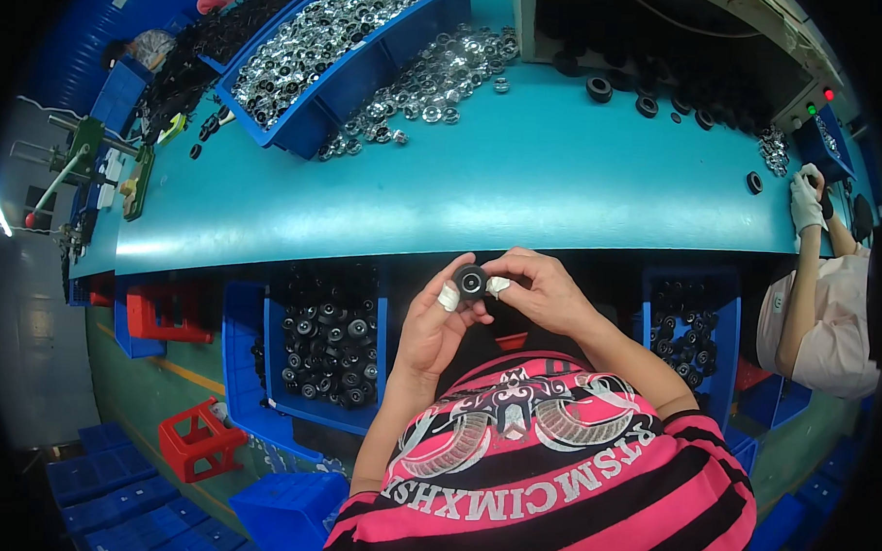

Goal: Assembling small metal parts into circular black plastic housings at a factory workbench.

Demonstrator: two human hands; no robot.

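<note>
In front of my chest, just below the table's near edge, I hold a small black wheel with a shiny ring and a pale centre. My left hand grips its left side, fingers curled round it. From the right, my right hand pinches the same wheel between thumb and fingers. White wrapping covers both thumbs. Below and to the left, a blue bin holds many similar black wheels.
On the turquoise table, a blue crate of shiny clear parts stands beside a loose heap. Black rings lie at the back right. A green hand press is far left. A gloved co-worker works at right.
</note>
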